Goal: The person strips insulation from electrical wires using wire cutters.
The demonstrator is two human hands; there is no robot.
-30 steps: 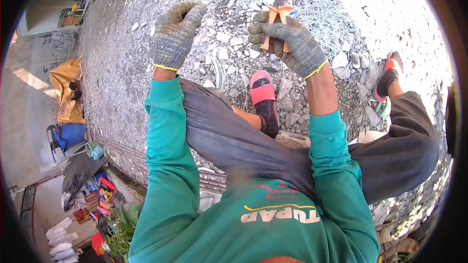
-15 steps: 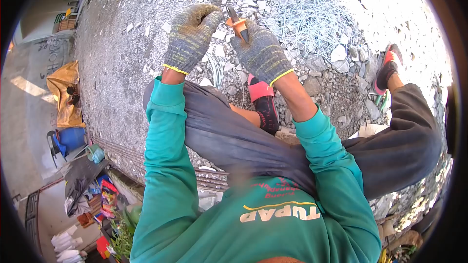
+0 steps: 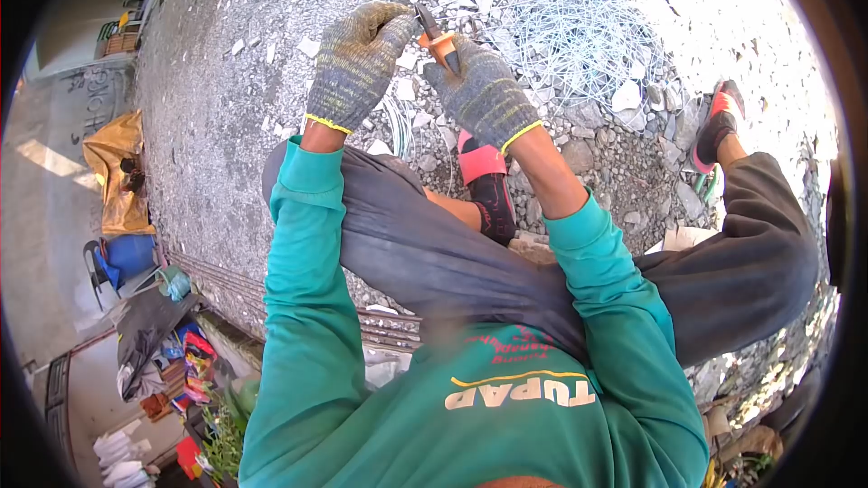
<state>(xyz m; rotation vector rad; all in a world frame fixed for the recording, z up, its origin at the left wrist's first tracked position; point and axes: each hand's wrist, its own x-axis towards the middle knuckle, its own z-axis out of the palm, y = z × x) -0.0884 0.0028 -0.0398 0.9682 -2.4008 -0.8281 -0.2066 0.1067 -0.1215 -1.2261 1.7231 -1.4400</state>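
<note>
My right hand (image 3: 484,90), in a grey knitted glove with yellow stripes, is wrapped round pliers (image 3: 439,43) with orange and black handles. Their dark jaws point up and to the left, close to the fingertips of my other hand. My left hand (image 3: 360,59), gloved the same way, is closed in a pinch; anything between its fingers is too thin or hidden to make out. Below and between the hands, a small bundle of pale wire (image 3: 398,126) lies on the gravel. A large tangle of thin whitish-blue wire (image 3: 588,45) is spread beyond my right hand.
Broken stones and gravel (image 3: 226,126) cover the ground. My legs are bent, with a red-and-black shoe (image 3: 719,117) at the right. Long rusty bars (image 3: 221,285) lie at the left, near a brown tarp (image 3: 117,172), a blue container (image 3: 131,255) and colourful bags (image 3: 197,366).
Both hands have shifted very slightly up in view, and the pliers' jaws sit a little nearer my left fingertips. My grip on the pliers looks the same.
</note>
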